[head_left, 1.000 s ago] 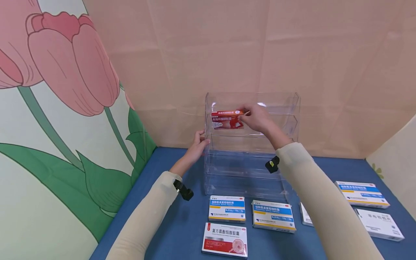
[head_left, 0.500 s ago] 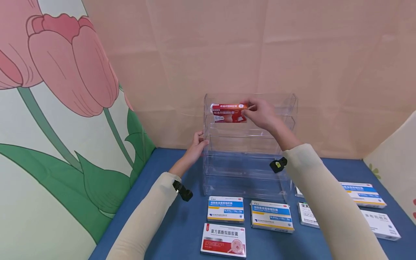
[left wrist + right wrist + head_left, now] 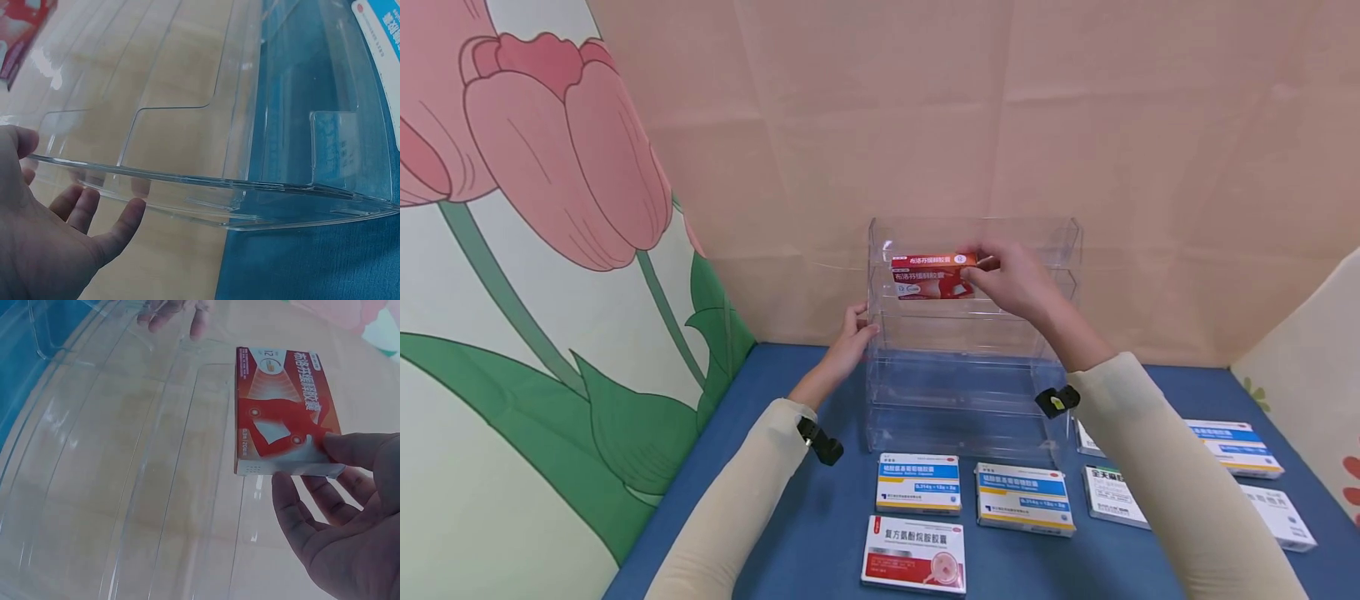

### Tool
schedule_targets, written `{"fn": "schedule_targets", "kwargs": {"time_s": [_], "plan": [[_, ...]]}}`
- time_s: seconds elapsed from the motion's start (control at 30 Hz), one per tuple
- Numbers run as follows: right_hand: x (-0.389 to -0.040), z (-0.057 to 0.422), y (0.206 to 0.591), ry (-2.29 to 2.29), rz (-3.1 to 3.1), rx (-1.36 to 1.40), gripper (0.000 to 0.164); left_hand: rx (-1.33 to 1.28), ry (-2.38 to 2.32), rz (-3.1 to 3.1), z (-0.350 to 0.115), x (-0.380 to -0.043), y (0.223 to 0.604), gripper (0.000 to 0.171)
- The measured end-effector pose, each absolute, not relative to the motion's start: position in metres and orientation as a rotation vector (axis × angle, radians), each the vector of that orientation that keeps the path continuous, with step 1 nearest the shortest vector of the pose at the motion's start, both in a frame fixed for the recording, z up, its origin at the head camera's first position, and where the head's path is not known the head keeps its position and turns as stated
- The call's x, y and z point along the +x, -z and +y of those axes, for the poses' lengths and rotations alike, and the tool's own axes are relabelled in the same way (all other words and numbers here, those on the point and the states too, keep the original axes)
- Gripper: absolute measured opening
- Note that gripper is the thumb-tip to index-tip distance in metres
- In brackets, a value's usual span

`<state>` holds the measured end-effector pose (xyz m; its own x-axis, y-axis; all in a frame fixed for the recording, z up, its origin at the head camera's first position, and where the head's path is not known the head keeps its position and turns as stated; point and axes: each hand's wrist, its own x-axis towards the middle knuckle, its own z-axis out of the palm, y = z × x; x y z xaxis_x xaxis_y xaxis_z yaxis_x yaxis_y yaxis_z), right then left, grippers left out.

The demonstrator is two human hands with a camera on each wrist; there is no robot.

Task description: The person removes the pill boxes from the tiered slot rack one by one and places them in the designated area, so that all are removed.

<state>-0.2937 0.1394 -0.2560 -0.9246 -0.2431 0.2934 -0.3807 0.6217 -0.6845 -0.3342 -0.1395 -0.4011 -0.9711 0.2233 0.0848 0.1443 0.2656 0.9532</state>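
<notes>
My right hand point(image 3: 1011, 275) pinches the right end of a red medicine box point(image 3: 928, 279), thumb on its printed front and fingers behind. The box is held in front of an upper tier of a clear acrylic display rack point(image 3: 955, 387); in the right wrist view the box point(image 3: 281, 409) is tilted, its label facing the camera. My left hand point(image 3: 852, 337) holds the rack's left side. In the left wrist view that hand's thumb point(image 3: 25, 140) is at the edge and its fingertips are against the side panel.
In front of the rack lie two blue-and-white medicine boxes point(image 3: 917, 483) point(image 3: 1025, 500) and a red-and-white one point(image 3: 914, 554). More boxes point(image 3: 1236, 446) point(image 3: 1116, 496) point(image 3: 1281, 517) lie at the right, some partly behind my right sleeve. A peach backdrop hangs behind the blue table point(image 3: 812, 517).
My right hand has raised the red box and then lowered it again, shifting slightly right overall. My left hand keeps its place on the rack's side.
</notes>
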Motion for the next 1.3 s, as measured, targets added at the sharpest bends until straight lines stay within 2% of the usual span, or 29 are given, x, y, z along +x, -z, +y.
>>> {"fn": "schedule_targets", "kwargs": {"time_s": [0.43,0.63,1.3], "plan": [[-0.267,0.161,0.265,-1.158,-2.684,0.56,0.042,0.362,-1.813,2.456,-0.136,-0.335,0.4,0.055],[-0.256,0.169,0.273,-1.144,-2.688,0.613,0.037,0.365,-1.817,2.438,-0.136,-0.332,0.395,0.054],[-0.222,0.199,0.311,-1.282,-2.787,0.551,0.042,0.337,-1.861,2.434,-0.136,-0.336,0.401,0.055]]}}
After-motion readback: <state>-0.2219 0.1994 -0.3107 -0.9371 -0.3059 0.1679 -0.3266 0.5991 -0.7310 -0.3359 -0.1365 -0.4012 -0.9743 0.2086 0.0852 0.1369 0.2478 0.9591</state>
